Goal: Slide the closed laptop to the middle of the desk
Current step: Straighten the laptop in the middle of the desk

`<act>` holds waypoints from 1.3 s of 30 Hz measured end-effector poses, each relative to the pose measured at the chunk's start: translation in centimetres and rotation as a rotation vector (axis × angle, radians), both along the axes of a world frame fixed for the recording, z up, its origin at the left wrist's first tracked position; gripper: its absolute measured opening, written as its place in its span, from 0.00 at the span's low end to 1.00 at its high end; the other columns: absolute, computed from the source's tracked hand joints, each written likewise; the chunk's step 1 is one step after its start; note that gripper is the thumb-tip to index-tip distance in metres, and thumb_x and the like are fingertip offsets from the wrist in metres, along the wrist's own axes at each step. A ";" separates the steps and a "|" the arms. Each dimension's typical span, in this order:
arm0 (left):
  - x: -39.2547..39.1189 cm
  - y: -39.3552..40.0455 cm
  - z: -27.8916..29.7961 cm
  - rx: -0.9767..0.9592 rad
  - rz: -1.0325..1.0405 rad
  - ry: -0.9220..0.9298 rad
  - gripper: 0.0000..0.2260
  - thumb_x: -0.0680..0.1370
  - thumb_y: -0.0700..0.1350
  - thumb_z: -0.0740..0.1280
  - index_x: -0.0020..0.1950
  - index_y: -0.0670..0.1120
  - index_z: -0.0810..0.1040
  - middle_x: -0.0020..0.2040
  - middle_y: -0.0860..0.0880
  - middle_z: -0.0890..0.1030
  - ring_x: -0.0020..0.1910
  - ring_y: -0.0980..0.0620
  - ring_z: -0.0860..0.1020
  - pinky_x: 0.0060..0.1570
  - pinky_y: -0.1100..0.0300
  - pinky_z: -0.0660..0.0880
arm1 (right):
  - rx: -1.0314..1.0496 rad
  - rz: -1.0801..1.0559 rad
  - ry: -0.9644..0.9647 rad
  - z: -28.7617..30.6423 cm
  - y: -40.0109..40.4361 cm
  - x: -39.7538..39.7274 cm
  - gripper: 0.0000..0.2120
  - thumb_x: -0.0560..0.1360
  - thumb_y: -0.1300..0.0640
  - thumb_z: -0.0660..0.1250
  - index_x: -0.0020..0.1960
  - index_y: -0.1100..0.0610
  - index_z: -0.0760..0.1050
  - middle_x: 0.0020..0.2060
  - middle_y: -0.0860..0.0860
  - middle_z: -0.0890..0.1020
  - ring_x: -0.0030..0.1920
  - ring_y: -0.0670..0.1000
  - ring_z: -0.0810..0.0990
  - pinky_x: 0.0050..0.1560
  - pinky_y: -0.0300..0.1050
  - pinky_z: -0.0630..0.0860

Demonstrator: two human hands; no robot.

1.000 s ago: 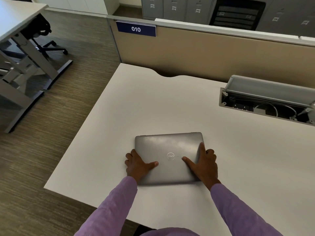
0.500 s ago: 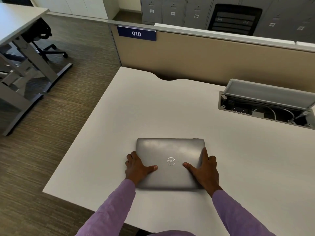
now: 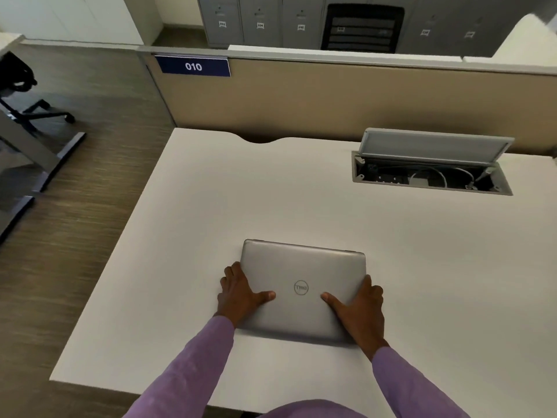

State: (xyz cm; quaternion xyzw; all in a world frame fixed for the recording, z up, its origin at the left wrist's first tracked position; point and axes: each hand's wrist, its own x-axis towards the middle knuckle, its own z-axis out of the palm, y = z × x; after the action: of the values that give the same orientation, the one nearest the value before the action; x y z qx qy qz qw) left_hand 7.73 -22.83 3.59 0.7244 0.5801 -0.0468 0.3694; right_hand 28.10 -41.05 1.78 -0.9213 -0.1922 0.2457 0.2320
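- Closed silver laptop (image 3: 303,277) lies flat on the white bench (image 3: 301,194), lid up, round logo near the lid's centre.
- Laptop sits toward the near edge of the bench, left of the bench's visible midline; a wide stretch of bare surface lies beyond it and to its right.
- Left hand (image 3: 241,292) grips the laptop's left side: fingers curl over the left edge, thumb lies flat on the lid pointing toward the logo.
- Right hand (image 3: 360,309) grips the right side the same way: fingers wrap the right edge, thumb presses on the lid just right of the logo.
- Both hands are closed on the laptop; the two thumbs point at each other, well short of touching, logo between them.
- Purple sleeves (image 3: 193,366) run from the bottom of the frame up to both wrists.
- Far right on the bench: a recessed cable box (image 3: 431,176) with its grey lid tilted open, white cords and sockets visible inside. Well apart from the laptop.
- Tan partition (image 3: 331,98) stands along the bench's far edge; a blue sign (image 3: 193,66) reading 010 sits at its upper left.
- Grey lockers (image 3: 259,19) behind the partition; label text too small to read.
- Left of the bench: striped carpet floor (image 3: 75,206), the base of another desk and a black chair (image 3: 21,86).
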 end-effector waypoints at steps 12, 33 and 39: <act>0.6 -0.8 -0.2 -0.029 -0.038 -0.013 0.45 0.63 0.63 0.79 0.69 0.45 0.60 0.65 0.47 0.65 0.68 0.42 0.66 0.62 0.41 0.72 | -0.032 -0.006 -0.020 0.0 -1.1 0.3 0.54 0.59 0.26 0.73 0.72 0.55 0.58 0.57 0.55 0.69 0.61 0.61 0.73 0.54 0.59 0.78; 0.2 -0.9 -1.0 -0.039 -0.082 0.050 0.47 0.61 0.68 0.76 0.68 0.46 0.59 0.62 0.48 0.63 0.66 0.40 0.67 0.61 0.42 0.73 | -0.103 0.045 -0.106 -0.5 -1.5 -0.1 0.57 0.63 0.22 0.65 0.78 0.56 0.51 0.63 0.56 0.68 0.63 0.60 0.70 0.57 0.56 0.76; -0.2 -1.3 -1.1 0.022 -0.045 0.040 0.59 0.61 0.72 0.74 0.79 0.46 0.46 0.69 0.46 0.60 0.70 0.40 0.64 0.63 0.41 0.72 | -0.096 0.045 -0.173 -0.6 -1.7 -0.2 0.55 0.66 0.23 0.63 0.78 0.58 0.53 0.66 0.57 0.68 0.64 0.61 0.71 0.58 0.57 0.76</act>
State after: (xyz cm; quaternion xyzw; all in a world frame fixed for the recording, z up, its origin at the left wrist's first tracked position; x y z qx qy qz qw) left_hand 7.56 -24.11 2.49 0.7401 0.5716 -0.0631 0.3485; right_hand 27.90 -42.77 1.15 -0.9446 -0.2201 0.1793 0.1648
